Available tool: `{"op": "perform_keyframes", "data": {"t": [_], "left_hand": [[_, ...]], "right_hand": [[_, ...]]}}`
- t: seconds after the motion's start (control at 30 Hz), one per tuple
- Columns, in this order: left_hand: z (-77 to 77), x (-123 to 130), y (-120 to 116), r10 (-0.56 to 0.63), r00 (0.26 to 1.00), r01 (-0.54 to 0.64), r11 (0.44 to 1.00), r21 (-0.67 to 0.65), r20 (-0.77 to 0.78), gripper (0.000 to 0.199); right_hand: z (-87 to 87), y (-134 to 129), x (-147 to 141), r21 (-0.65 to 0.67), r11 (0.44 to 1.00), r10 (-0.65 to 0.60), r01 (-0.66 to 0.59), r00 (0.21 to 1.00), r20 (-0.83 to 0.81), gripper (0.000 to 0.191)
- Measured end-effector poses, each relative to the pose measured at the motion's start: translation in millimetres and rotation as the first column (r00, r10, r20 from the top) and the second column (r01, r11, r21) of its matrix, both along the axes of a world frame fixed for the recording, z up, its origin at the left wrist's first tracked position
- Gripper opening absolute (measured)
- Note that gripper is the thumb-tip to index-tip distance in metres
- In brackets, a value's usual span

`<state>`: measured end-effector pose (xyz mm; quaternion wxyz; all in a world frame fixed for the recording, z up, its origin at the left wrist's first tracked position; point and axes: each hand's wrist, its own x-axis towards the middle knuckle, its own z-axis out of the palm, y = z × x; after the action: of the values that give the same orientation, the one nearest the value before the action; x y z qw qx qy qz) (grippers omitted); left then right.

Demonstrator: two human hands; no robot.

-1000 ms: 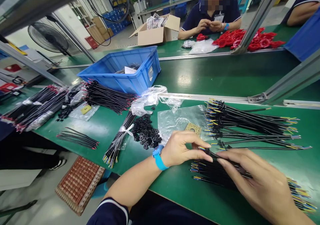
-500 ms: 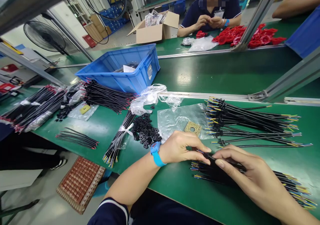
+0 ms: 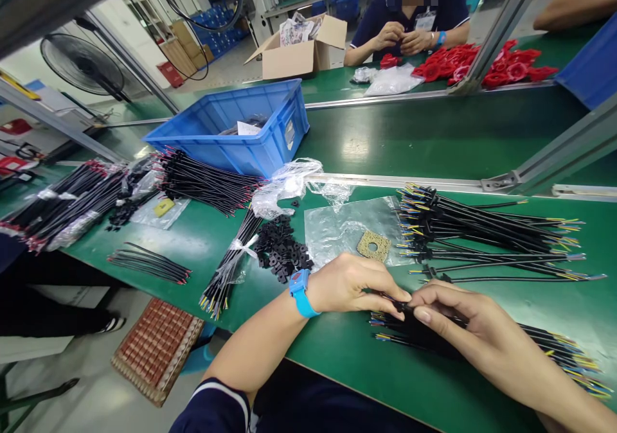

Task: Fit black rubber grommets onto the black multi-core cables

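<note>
Item: black cable (image 3: 402, 306), one, in my grasp above the near edge of the green table (image 3: 337, 362). A small dark part lies at the fingertips; its outline is too hidden for me to read.

Item: left hand (image 3: 343, 286). Thumb and index finger brought nearly together, pinching the cable from the left; a blue strap (image 3: 301, 295) on the wrist.

Item: right hand (image 3: 475, 330). Thumb and forefinger closed on the cable just beside the left fingertips; the other fingers are curled and partly hidden, and I cannot tell what they touch. Beneath this hand, a row of cables (image 3: 554, 343) with bared coloured ends.

Item: blue bin (image 3: 226, 155), beyond the left hand. Contents: dark goods, indistinct to me, and a white slip (image 3: 247, 128).

Item: cardboard box (image 3: 288, 67), flaps spread, on the far side; crumpled printed paper (image 3: 296, 31) within.

Item: clear plastic bag (image 3: 332, 234), flat, near the left hand; a tan square (image 3: 380, 247) with a round hole lies at it, whether inside or on top I cannot tell.

Item: black clips (image 3: 282, 250), loose heap left of the bag.

Item: cable pile (image 3: 482, 227), beyond the right hand.
</note>
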<state>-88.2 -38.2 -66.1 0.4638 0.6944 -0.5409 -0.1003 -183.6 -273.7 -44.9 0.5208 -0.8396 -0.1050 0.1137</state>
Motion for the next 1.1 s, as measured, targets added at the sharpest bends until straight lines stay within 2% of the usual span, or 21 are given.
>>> {"op": "perform_keyframes", "data": {"t": [0.17,0.3,0.37,0.43,0.5,0.57,0.63,0.7,0.77,0.87,0.97,1.1], "left_hand": [[2.2,0,1,0.01,1.0,-0.011,0.998,0.061,0.005,0.023],[0.2,-1,-1,0.042,0.999,-0.042,0.999,0.006,-0.005,0.023],[-1.2,-2,-2,0.081,0.996,-0.081,0.997,0.005,-0.034,0.024],[-1.5,-3,-4,0.138,0.988,-0.136,0.99,0.025,-0.073,0.027],[-0.2,-5,-7,0.196,0.972,-0.193,0.981,0.035,-0.133,0.03],[2.0,-9,-9,0.243,0.942,-0.238,0.97,0.047,-0.23,0.032],[4.0,-12,-12,0.27,0.9,-0.267,0.962,0.055,-0.342,0.034],[4.8,-15,-13,0.288,0.857,-0.29,0.955,0.061,-0.427,0.037],[3.7,-17,-14,0.293,0.84,-0.297,0.953,0.065,-0.457,0.038],[-0.2,-16,-14,0.265,0.883,-0.265,0.963,0.052,-0.388,0.035],[-4.0,-14,-14,0.207,0.945,-0.215,0.977,-0.005,-0.255,0.032],[-6.6,-14,-15,0.183,0.968,-0.186,0.982,-0.006,-0.17,0.029]], "right_hand": [[-1.5,-1,2,0.013,0.999,0.032,-0.031,0.999,-0.038,0.051],[-1.3,-1,2,0.031,0.999,0.023,-0.022,0.999,-0.028,0.051],[-2.4,-1,1,0.022,1.0,0.005,-0.006,0.999,0.046,0.043],[-4.8,0,-2,-0.036,0.999,-0.028,0.038,0.967,0.252,0.029],[-7.5,1,-4,-0.129,0.983,-0.04,0.13,0.841,0.539,0.014],[-9.1,2,-7,-0.227,0.943,0.015,0.243,0.651,0.759,0.006],[-9.1,3,-9,-0.299,0.894,0.105,0.333,0.493,0.863,0.011],[-8.5,4,-10,-0.333,0.864,0.164,0.377,0.415,0.895,0.02],[-8.1,5,-9,-0.326,0.869,0.146,0.373,0.436,0.888,0.019],[-7.8,6,-7,-0.264,0.915,0.039,0.305,0.584,0.811,0.006],[-6.0,8,-5,-0.179,0.96,-0.021,0.213,0.698,0.716,0.009],[-2.3,11,-5,-0.073,0.983,-0.089,0.167,0.789,0.608,0.012]]}}
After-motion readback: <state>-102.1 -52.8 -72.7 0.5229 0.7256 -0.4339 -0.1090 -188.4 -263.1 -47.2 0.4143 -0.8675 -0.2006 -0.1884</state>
